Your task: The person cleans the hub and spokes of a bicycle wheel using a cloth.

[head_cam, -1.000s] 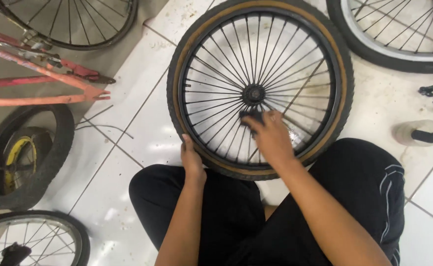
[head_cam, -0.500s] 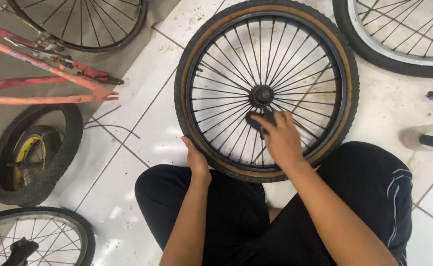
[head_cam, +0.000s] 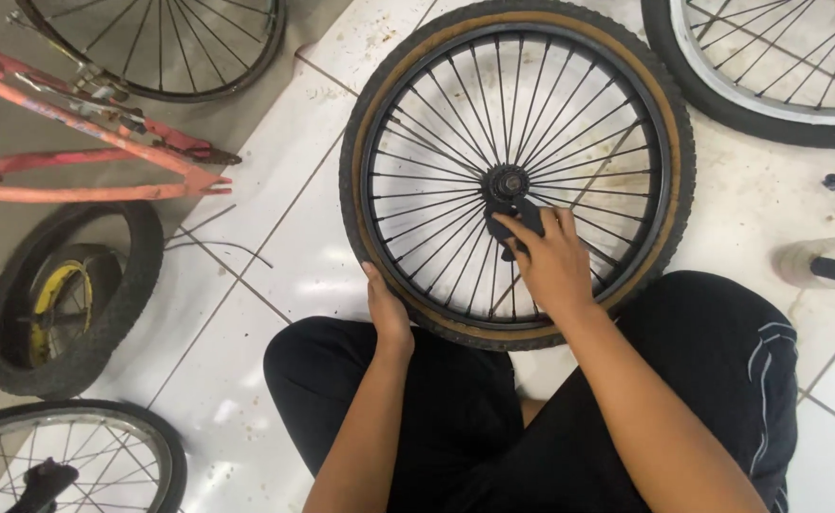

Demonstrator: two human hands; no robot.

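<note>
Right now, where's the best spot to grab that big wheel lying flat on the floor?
Probably the tan-walled tyre edge of the wheel, from the near side, as the left hand does. The rim is thick and reachable; the spokes are thin.

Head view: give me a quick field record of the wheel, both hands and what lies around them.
wheel: tan-walled bicycle wheel, black rim and spokes, flat on the white tiled floor against the person's knees
left hand: left hand grips the tyre's near edge
right hand: right hand over the spokes, holding a small black tool just below the hub
left side: red bicycle frame, small tyre with yellow rim, two more spoked wheels
right side: silver-rimmed wheel, bottle-like object, lying down
</note>
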